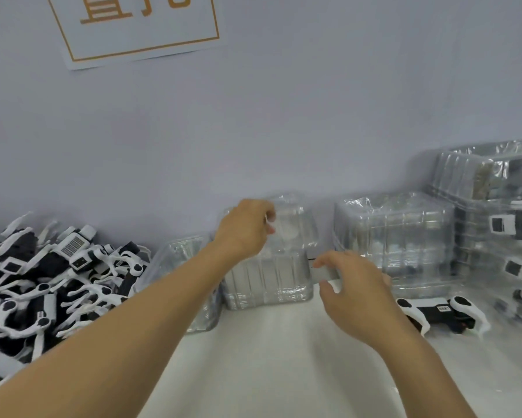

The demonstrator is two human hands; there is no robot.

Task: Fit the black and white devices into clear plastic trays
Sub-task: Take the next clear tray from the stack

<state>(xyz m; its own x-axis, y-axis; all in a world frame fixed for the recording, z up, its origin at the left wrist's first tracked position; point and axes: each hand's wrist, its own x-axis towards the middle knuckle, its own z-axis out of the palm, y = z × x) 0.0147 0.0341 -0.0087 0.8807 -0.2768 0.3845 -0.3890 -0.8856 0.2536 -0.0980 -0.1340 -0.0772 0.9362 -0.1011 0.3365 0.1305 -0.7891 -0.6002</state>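
A stack of clear plastic trays stands against the wall at the middle. My left hand grips the top clear tray and holds it tilted above the stack. My right hand hovers just right of the stack, fingers loosely curled, holding nothing that I can see. One black and white device lies on the table right of my right hand. A big heap of black and white devices fills the left side.
A second stack of clear trays leans beside the heap. Further tray stacks stand at the right, and trays holding devices are piled at the far right. A paper sign hangs on the wall.
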